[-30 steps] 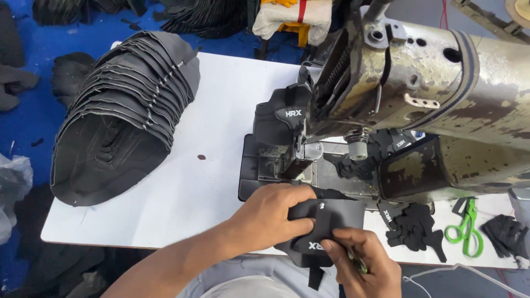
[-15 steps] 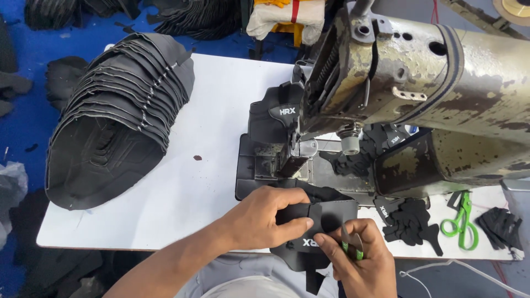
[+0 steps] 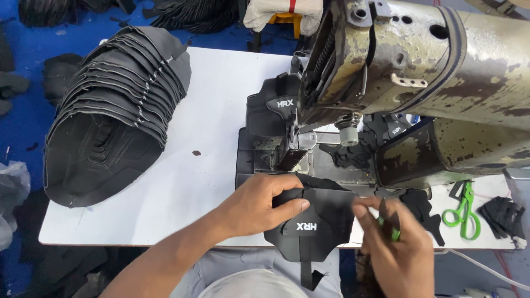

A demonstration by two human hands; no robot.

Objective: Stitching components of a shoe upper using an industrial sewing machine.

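At the tabletop's [image 3: 221, 83] near edge, the left hand [image 3: 259, 204] pinches a black shoe-upper piece [image 3: 314, 221] before the sewing machine [image 3: 419, 72]. The right hand [image 3: 395, 248] grips green thread snips [image 3: 393, 229] beside that piece. A stack of black uppers [image 3: 110, 121] fills the left side.

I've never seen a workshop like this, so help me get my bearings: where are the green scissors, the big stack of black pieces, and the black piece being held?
green scissors [image 3: 462, 212], head view, on the handle loops.
stack of black pieces [image 3: 110, 121], head view, on its layered edges.
black piece [image 3: 317, 221], head view, on its flat middle.
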